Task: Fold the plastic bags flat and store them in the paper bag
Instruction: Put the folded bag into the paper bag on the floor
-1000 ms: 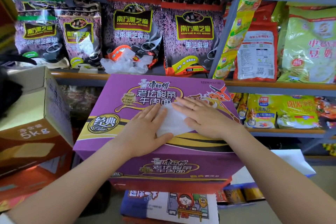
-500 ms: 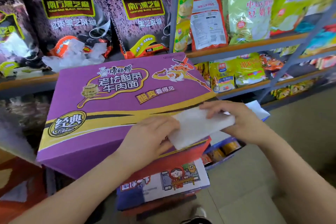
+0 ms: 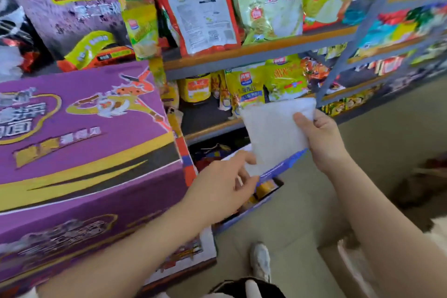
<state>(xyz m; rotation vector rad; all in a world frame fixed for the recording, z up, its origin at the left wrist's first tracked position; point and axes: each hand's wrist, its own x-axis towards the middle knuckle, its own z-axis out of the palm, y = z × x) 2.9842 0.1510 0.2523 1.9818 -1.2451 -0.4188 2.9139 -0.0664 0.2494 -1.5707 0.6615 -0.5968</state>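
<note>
Since the earlier frames the folded plastic bag has left the top of the purple carton and now hangs in the air at centre right of the frame, off the carton's right edge and in front of the lower shelf. The right hand holds it, thumb pressed on the near face at the bag's upper right and fingers hidden behind it, so the flat white rectangle stands nearly upright. The left hand reaches in from lower left with loosely extended fingers, its fingertips at the bag's lower left corner; whether they pinch that corner or only touch it is unclear in the blur. Below the hands lies a blue-edged box on the floor, and a white shoe shows at bottom centre. Snack packets fill the shelves across the top of the frame.
</note>
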